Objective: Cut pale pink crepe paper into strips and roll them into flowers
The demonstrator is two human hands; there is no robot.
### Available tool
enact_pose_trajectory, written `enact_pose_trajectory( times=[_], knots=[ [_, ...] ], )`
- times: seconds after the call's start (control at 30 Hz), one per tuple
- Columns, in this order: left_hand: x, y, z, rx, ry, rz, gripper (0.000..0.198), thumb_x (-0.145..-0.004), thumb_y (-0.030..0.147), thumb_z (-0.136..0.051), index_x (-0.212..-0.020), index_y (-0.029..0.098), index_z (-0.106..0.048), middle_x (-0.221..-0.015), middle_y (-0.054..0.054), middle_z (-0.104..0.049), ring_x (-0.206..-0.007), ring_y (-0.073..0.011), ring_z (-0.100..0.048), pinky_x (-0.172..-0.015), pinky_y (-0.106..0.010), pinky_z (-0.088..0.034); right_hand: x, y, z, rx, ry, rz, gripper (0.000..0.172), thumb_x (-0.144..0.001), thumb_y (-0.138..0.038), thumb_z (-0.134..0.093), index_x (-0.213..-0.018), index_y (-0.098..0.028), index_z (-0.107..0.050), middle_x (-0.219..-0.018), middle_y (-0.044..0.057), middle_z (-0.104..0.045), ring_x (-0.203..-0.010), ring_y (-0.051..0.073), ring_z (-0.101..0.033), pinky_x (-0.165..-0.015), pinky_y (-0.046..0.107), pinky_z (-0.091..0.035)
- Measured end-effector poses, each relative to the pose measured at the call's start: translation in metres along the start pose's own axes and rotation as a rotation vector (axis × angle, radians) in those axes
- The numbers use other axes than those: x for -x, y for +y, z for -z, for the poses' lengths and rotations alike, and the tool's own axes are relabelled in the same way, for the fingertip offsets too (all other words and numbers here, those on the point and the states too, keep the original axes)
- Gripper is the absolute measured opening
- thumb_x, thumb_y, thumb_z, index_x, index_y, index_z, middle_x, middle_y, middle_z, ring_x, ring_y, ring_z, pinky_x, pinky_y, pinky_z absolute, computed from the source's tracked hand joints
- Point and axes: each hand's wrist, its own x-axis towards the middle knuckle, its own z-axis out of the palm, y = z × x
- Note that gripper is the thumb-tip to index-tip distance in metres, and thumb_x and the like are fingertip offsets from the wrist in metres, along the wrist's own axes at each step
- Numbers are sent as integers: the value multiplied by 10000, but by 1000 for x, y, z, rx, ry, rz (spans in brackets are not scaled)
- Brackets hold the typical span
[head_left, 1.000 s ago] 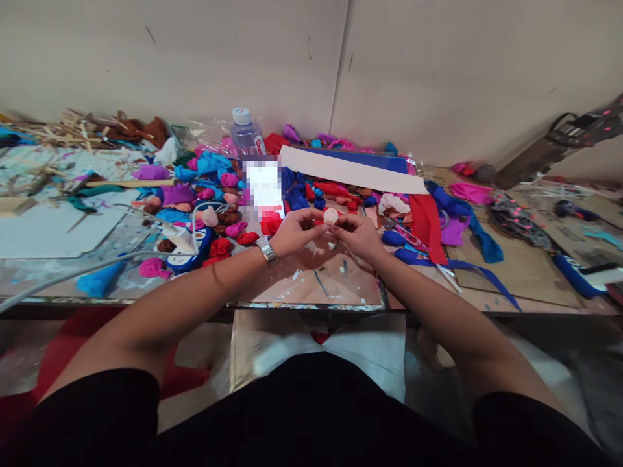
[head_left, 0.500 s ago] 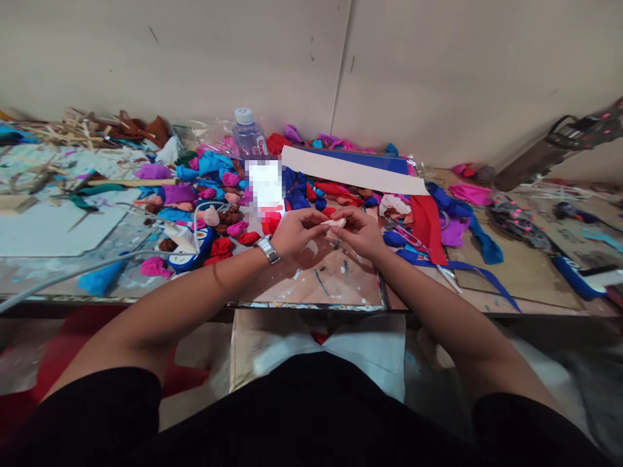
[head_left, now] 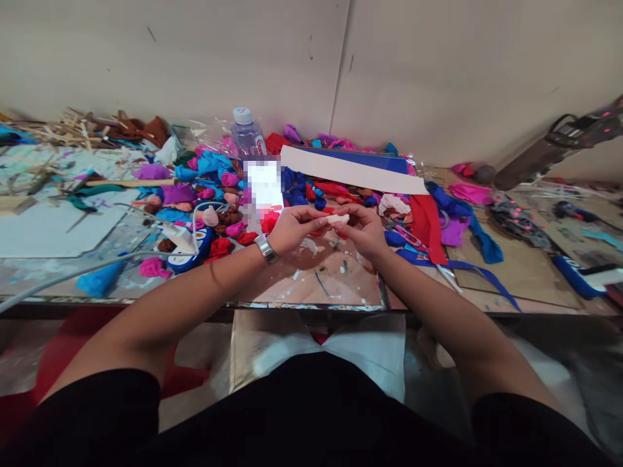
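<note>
Both left hand (head_left: pixel 292 228) and right hand (head_left: pixel 366 230) pinch a pale crepe roll (head_left: pixel 337 220) above the littered worktable (head_left: pixel 511 266); beyond the roll stands a capped bottle (head_left: pixel 247 135).

Almost nothing here reads clearly. Toward the back edge of my counter (head_left: pixel 302 285) stands a clear plastic water bottle with a white cap (head_left: pixel 246 133). Its label (head_left: pixel 259 146) carries red letters on white, cut off at the side and too small for me to spell out. In front of the bottle, a white upright panel (head_left: pixel 264 187) is blurred over. Near the front left edge, a blue and white round object (head_left: pixel 189 258) bears dark marks I cannot read. The small pale scrap of material (head_left: pixel 337 220) pinched between my left hand (head_left: pixel 292 230) and right hand (head_left: pixel 365 230) is too small to show any lettering.
</note>
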Motion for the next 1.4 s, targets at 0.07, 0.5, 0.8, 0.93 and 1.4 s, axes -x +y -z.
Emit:
enact_pose_trajectory(
  times=[0.07,0.5,0.8,0.93,1.4],
  knots=[
    [0,0,0,36,-7,24,496,-703,534,-938,-967,138,-799,-908,-108,-822,-746,-182,-760,-724,-346,-624,1,1,0,-11,6,-6,456,-708,-571,-920,-962,-248,-720,-950,32,-738,-886,190,-706,-823,340,-614],
    [0,-6,2,-69,-11,-43,477,-740,517,-912,-944,106,-781,-880,-118,-813,-741,-173,-760,-709,-291,-607,0,3,2,25,-34,32,387,-717,-431,-947,-955,-210,-738,-931,25,-743,-846,170,-698,-798,315,-579],
    [0,-8,1,-67,23,-17,502,-695,520,-938,-930,105,-781,-841,-105,-806,-708,-165,-737,-690,-291,-595,1,9,0,-20,-62,44,408,-721,-439,-941,-975,-213,-716,-1012,40,-738,-932,181,-695,-851,325,-570],
    [1,-6,-3,-62,47,3,513,-678,534,-942,-919,111,-783,-878,-108,-807,-739,-174,-744,-710,-302,-605,1,12,-2,8,-16,26,382,-750,-472,-907,-937,-207,-704,-999,51,-732,-953,195,-690,-881,343,-550],
    [7,-27,-7,-119,76,42,421,-801,501,-866,-991,151,-727,-907,-70,-780,-799,-176,-733,-770,-304,-586,11,21,-6,210,18,-105,301,-816,-411,-806,-1011,-198,-723,-930,31,-723,-784,174,-640,-712,293,-505]
  ],
)
